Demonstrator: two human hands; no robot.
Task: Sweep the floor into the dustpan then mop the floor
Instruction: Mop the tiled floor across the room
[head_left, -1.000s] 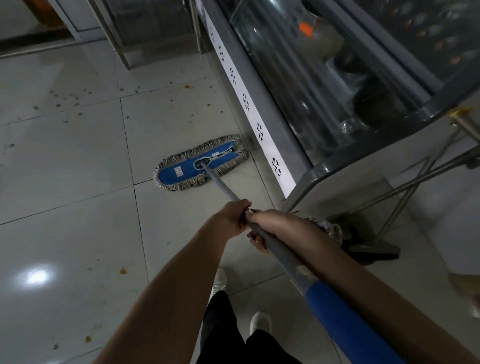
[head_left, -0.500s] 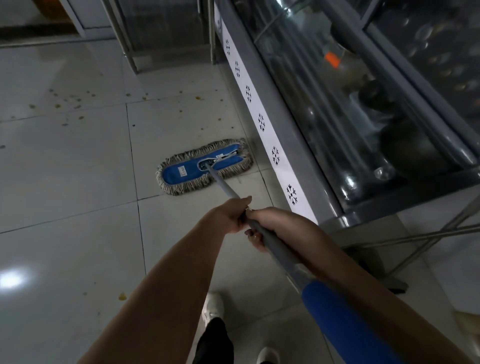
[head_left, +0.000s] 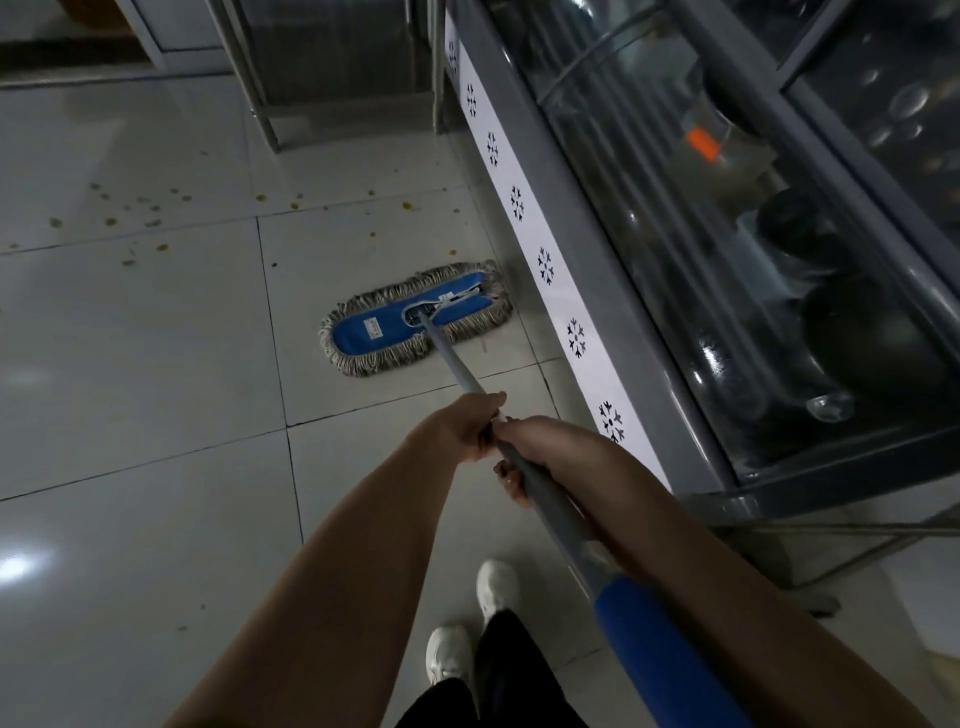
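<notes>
One mop head (head_left: 415, 319) is laid flat on the floor (head_left: 156, 415), long axis left-right, right end beside the display case (head_left: 571, 208) | one handle (head_left: 545, 499) is slanted back toward the person | it is gripped by the curled left hand (head_left: 462, 428) and right hand (head_left: 540, 447), which touch | two white shoes (head_left: 497, 584) are seen below

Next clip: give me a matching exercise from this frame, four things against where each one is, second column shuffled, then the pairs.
Things
1. mop head
2. crumbs
3. left hand
4. white shoes

Places
A. scattered on the floor, far left
B. lying flat beside the base of the display case
C. near the bottom edge of the view
D. gripping the grey handle, just ahead of the right hand

Pairs: 1-B, 2-A, 3-D, 4-C
</notes>
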